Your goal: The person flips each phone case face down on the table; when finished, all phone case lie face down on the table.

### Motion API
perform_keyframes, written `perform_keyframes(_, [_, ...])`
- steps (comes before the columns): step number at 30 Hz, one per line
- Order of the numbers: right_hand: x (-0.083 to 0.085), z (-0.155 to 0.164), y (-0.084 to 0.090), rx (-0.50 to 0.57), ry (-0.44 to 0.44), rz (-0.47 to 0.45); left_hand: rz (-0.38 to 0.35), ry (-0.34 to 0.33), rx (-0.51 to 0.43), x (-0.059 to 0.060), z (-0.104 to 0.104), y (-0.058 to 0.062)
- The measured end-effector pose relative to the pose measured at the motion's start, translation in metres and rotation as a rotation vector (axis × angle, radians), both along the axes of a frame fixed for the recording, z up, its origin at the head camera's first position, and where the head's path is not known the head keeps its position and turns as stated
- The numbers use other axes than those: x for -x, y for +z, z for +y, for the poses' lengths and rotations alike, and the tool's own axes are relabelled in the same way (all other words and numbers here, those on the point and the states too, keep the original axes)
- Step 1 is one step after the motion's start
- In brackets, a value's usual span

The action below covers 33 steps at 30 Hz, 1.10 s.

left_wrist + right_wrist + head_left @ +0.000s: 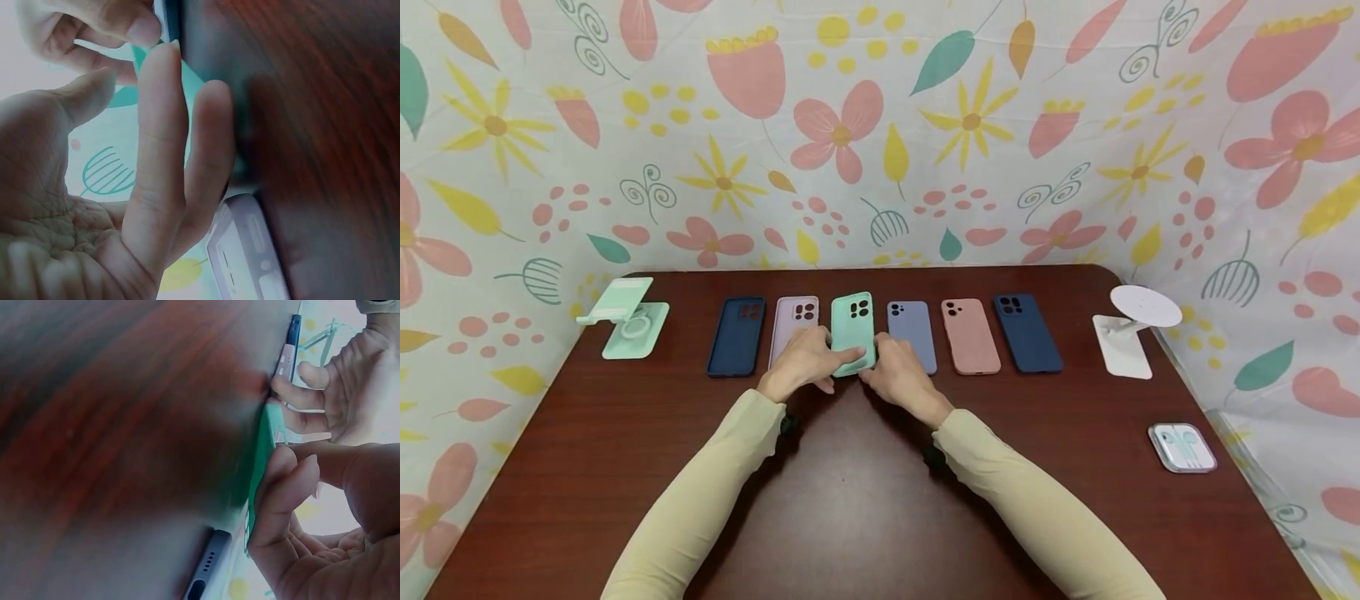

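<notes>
A mint green phone case (852, 321) stands slightly askew in a row of phone cases, between both hands. My left hand (808, 360) holds its left side, the thumb laid across its lower face. At the lower right edge, my right hand (898, 371) grips it with bent fingers. In the right wrist view the case (256, 462) shows edge-on, tilted against the tabletop. A lilac phone case (788, 333) lies beside the left hand, partly covered by it. Partly behind the right hand is a periwinkle phone case (913, 333).
A dark blue phone case (735, 337) is at the row's left end; a pink one (972, 336) and another dark blue one (1028, 333) lie right. A mint phone stand (636, 329), a white stand (1123, 346) and boxed earphones (1182, 447) sit toward the sides.
</notes>
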State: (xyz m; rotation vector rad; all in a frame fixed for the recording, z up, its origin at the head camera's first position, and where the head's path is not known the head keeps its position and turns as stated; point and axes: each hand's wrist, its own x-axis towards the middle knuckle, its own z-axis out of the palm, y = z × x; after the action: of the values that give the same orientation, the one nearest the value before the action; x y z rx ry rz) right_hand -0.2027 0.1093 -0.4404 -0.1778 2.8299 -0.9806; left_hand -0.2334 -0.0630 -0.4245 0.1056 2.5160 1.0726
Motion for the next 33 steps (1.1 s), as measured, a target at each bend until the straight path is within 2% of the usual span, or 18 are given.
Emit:
perform_keyframes(8, [-0.005,-0.001,0.005,0.023,-0.014,0.026,0.025,0.030,-0.023,0.000,0.002,-0.005])
perform_keyframes(16, [-0.010,-0.002,0.011,0.026,-0.014,0.082,0.013,0.029,-0.109,0.001,0.002,-0.009])
perform_keyframes(26, [-0.017,-0.006,0.018,0.025,0.001,0.126,-0.114,0.034,-0.250,0.002,-0.001,-0.011])
perform_keyframes(33, [-0.017,-0.008,0.017,0.034,0.019,0.167,-0.225,0.005,-0.356,0.005,-0.006,-0.008])
